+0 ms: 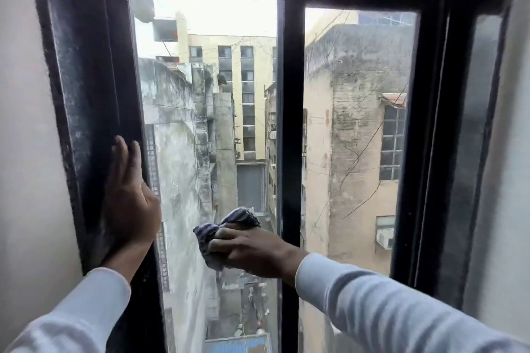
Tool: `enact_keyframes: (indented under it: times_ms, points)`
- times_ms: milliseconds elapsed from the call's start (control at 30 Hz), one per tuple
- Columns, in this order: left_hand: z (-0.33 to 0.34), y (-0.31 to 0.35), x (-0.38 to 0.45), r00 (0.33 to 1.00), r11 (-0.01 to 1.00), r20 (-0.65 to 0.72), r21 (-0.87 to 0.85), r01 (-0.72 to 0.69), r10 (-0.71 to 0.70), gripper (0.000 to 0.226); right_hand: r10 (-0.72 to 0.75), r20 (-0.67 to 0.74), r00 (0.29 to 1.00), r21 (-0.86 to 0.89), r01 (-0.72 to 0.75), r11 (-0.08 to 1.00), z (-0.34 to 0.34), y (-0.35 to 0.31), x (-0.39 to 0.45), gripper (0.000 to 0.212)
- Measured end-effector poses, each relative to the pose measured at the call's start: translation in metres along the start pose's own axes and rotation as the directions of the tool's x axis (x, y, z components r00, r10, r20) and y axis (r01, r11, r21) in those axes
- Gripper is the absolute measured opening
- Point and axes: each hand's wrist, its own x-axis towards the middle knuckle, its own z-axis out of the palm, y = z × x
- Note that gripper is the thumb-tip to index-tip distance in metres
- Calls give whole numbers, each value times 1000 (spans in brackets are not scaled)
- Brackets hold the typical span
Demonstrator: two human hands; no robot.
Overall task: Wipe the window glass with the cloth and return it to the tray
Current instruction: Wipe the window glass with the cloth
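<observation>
A tall window with a black frame fills the view. Its left glass pane point(209, 100) shows grey buildings beyond. My right hand point(252, 252) presses a bunched blue striped cloth point(226, 223) against the lower part of that pane. My left hand point(129, 198) lies flat, fingers apart, on the black left frame post point(94, 94) at the glass edge. No tray is in view.
A black centre mullion point(291, 123) splits the window; the right pane point(358, 123) is dusty. White walls point(25, 123) flank the frame on both sides. A dark side panel point(470, 137) stands at the far right.
</observation>
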Motion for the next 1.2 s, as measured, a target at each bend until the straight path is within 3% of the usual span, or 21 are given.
enact_keyframes:
  times_ms: [67,133,200,233,267,300,367,433,500,567,600,700,800,833,900,967,1000,1067,1133,1167,1200]
  points:
    - [4,15,6,998,999,-46,-11,39,-39,60,50,-66,997,52,-47,998,-24,17,14,24]
    - [6,22,13,995,997,-75,-28,71,-73,60,207,-233,950,69,-196,978,-60,44,38,41]
    - [3,24,19,991,995,-93,-42,95,-99,58,454,-419,786,100,-457,884,-97,67,48,55]
    - [0,21,21,989,994,-98,-36,104,-107,56,563,-465,683,147,-568,810,-105,68,45,60]
    - [-4,17,22,990,995,-95,-26,101,-103,54,611,-476,633,166,-617,769,-102,61,38,63]
    - [-7,12,22,993,996,-81,-18,86,-87,52,590,-447,672,136,-601,787,-93,48,28,64]
    - [-12,6,23,997,997,-21,-5,72,-72,50,413,-254,875,6,-426,905,-69,17,7,61]
    - [-14,5,24,996,997,25,1,83,-83,51,287,-134,949,-52,-296,954,-71,23,1,62]
    - [-14,12,24,992,993,48,18,117,-118,53,390,-190,901,-36,-403,915,-99,43,16,64]
    - [-16,26,24,988,990,64,30,140,-142,56,544,-277,792,42,-556,830,-117,46,23,67]
    - [-17,36,25,990,992,70,38,121,-124,58,552,-291,781,50,-564,824,-116,41,22,67]
    - [-17,72,27,991,997,135,79,8,-19,61,440,-154,885,-1,-446,895,-95,21,-5,56]
    - [-11,112,34,959,983,241,73,-171,149,63,413,14,911,38,-413,910,-100,19,-28,36]
    - [-6,126,36,935,970,285,63,-237,210,64,426,28,904,44,-427,903,-103,16,-36,36]
    - [5,151,41,863,926,372,25,-378,342,68,463,-83,882,34,-462,886,-106,12,-61,48]
    - [20,172,45,758,856,464,0,-518,458,78,511,-267,817,-20,-535,845,-107,15,-93,59]
    - [28,181,48,699,812,509,2,-584,502,84,573,-349,741,-14,-616,788,-105,22,-109,64]
    - [44,193,51,600,716,577,38,-697,554,97,755,-443,484,102,-809,579,-99,46,-140,74]
    - [57,199,51,545,637,615,89,-766,570,109,873,-428,233,262,-892,367,-82,62,-167,74]
    - [61,200,50,539,615,619,111,-780,571,113,900,-381,211,274,-904,328,-69,64,-178,70]
    - [63,201,49,544,604,612,133,-786,573,115,904,-329,275,227,-906,358,-53,59,-185,69]
